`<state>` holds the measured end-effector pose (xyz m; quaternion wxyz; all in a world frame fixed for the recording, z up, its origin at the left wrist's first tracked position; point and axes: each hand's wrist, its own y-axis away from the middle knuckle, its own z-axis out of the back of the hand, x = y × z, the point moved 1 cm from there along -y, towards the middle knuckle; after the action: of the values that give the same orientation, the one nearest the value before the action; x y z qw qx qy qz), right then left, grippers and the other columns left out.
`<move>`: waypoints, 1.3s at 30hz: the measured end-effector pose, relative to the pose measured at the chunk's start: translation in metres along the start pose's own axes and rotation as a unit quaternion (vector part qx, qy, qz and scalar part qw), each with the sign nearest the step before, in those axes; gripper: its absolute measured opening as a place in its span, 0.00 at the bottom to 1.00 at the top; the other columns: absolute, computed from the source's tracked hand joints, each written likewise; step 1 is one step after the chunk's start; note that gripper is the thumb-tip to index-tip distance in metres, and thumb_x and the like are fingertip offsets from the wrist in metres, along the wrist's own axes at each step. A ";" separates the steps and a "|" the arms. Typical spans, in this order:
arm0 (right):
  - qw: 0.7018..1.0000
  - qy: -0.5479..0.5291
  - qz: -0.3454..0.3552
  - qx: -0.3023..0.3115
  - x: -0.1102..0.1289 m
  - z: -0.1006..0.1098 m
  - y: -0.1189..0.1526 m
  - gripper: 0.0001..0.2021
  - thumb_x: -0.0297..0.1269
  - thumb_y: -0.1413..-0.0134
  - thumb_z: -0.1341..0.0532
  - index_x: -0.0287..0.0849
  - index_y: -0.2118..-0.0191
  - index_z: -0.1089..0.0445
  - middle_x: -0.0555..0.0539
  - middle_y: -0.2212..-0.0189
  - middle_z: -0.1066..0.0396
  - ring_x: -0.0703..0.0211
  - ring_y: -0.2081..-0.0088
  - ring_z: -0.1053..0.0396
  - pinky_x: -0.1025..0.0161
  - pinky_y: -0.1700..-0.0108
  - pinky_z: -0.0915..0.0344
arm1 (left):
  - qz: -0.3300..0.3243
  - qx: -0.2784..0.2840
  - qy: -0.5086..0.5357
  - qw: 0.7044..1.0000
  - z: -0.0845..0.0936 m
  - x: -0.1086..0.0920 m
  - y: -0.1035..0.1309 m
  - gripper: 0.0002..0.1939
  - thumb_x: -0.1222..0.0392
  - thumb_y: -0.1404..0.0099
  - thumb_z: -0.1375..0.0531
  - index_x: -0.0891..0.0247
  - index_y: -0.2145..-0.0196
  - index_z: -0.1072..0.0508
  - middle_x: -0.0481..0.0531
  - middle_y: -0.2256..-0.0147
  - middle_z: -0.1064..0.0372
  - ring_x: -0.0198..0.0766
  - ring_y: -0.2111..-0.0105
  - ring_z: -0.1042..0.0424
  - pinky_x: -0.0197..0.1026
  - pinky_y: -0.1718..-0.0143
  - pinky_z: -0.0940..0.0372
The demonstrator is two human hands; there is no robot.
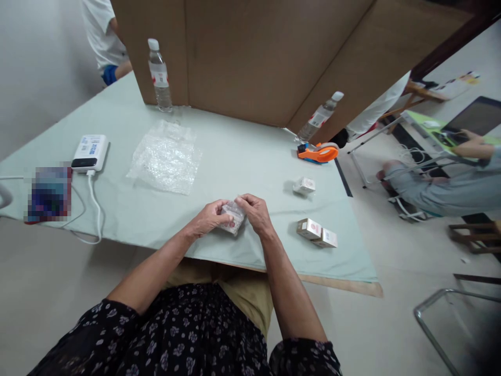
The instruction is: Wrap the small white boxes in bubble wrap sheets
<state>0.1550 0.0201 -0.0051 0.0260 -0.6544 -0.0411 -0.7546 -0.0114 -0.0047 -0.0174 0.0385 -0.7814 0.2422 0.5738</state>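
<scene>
Both my hands meet over the near part of the pale green table (235,156). My left hand (209,216) and my right hand (255,211) together grip a small box wrapped in bubble wrap (233,215), fingers curled around it. To the right lie another small wrapped box (304,185) and two bare small cartons (316,233) side by side. An orange tape dispenser (318,152) sits farther back on the right.
A sheet of bubble wrap (166,156) lies at centre left. A white power bank (91,152) with cable is at the left. Two water bottles (159,75) (319,117) stand by a cardboard screen (254,57). Other people are at the far left and right.
</scene>
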 end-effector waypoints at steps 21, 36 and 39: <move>0.944 0.267 0.190 0.034 0.002 0.008 0.036 0.13 0.42 0.37 0.44 0.47 0.59 0.22 0.45 0.58 0.20 0.52 0.53 0.25 0.55 0.46 0.35 | -0.096 -0.118 -0.070 0.986 -0.006 0.020 -0.001 0.23 0.49 0.40 0.35 0.68 0.53 0.29 0.49 0.69 0.27 0.35 0.67 0.29 0.38 0.61 0.35; 0.869 0.417 0.261 0.054 -0.010 0.017 0.049 0.21 0.47 0.39 0.39 0.44 0.44 0.31 0.40 0.51 0.24 0.48 0.50 0.28 0.52 0.46 0.40 | -0.020 0.014 -0.173 0.985 0.009 -0.005 0.007 0.37 0.53 0.45 0.33 0.66 0.40 0.35 0.62 0.43 0.33 0.49 0.44 0.32 0.47 0.43 0.38; 0.866 0.419 0.267 0.046 -0.010 0.018 0.048 0.21 0.48 0.39 0.38 0.42 0.46 0.29 0.39 0.50 0.24 0.47 0.48 0.29 0.51 0.45 0.40 | -0.038 0.004 -0.275 0.961 0.009 -0.011 0.007 0.36 0.56 0.49 0.30 0.63 0.43 0.31 0.60 0.42 0.32 0.51 0.43 0.33 0.50 0.40 0.40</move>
<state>0.1787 -0.0261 -0.0114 0.2715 -0.2603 0.1149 -0.9194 -0.0247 -0.0045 -0.0083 0.1286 -0.6017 0.1944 0.7639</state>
